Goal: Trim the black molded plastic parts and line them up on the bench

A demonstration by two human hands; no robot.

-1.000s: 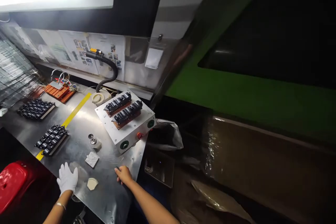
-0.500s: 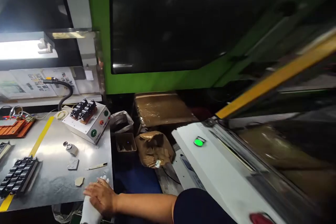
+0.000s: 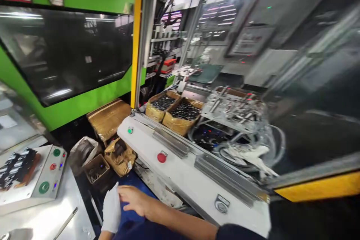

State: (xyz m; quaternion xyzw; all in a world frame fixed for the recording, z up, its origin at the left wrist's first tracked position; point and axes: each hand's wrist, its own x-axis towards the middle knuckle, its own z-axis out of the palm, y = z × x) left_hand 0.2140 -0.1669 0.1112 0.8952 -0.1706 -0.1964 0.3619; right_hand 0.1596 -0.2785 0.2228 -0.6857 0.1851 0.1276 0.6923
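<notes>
White-gloved left hand point(image 3: 110, 212) and bare right hand point(image 3: 137, 203) close together, lower left of centre

At the left edge, black ribbed plastic-looking parts point(image 3: 17, 167) sit atop a white slope-fronted box point(image 3: 48, 176); below, in the lower left corner, a slim pen-shaped tool point(image 3: 66, 223) lies on a shiny silver metal table point(image 3: 78, 225); near the bottom, left of centre, the white fabric glove point(image 3: 111, 203) covers the left hand, fingers straight and together, nothing seen in them; just right of it, the right hand's fingers are loosely bent, thumb parted, tips at the glove's edge, though I cannot tell whether they grip it; from centre to lower right runs a long white machine panel point(image 3: 180, 174) bearing a round red button point(image 3: 161, 157)
</notes>
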